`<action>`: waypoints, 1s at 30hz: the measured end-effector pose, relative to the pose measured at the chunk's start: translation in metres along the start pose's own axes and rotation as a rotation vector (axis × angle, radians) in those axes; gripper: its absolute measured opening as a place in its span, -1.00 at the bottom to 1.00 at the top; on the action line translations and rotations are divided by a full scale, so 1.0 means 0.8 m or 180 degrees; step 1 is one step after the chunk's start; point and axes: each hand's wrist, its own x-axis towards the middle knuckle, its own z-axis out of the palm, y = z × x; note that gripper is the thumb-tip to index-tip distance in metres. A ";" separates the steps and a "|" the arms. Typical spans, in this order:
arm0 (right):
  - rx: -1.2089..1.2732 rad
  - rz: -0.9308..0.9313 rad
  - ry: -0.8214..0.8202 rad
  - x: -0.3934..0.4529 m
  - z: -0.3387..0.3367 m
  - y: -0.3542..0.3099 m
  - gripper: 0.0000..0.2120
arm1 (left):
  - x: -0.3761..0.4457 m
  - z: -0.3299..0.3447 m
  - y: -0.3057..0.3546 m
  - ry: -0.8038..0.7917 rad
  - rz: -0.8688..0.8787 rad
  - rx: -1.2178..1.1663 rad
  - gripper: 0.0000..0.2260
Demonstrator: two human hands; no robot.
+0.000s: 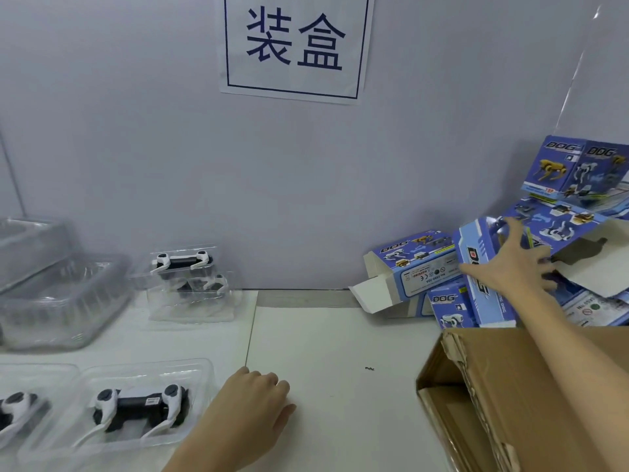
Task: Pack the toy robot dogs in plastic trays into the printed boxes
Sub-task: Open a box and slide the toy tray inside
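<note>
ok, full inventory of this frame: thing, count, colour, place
dog trays: two at near left, clear, each with a black-and-white dog, left one cut off by the frame; another by the wall, seemingly two stacked
empty trays: blurred clear stack, far left, count unclear
boxes: blue printed, loose pile at right against the wall, count unclear; one open-ended
carton: one, brown, open, near right
sign: one, white with blue characters, on the wall
table: white
left hand: resting on the table, fingers loosely curled, holding nothing
right hand: fingers spread on a box in the pile
</note>
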 end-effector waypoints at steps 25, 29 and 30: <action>0.5331 0.0593 -0.1113 -0.274 0.116 -0.059 -0.17 | 0.026 -0.049 0.015 0.0177 -0.2805 -0.6271 -0.44; 0.5222 0.0638 -0.1275 -0.274 0.120 -0.054 -0.25 | 0.024 -0.050 0.017 0.0044 -0.2687 -0.6149 -0.51; 0.5224 0.0699 -0.1246 -0.273 0.123 -0.052 -0.29 | 0.023 -0.050 0.015 0.0031 -0.2738 -0.6168 -0.52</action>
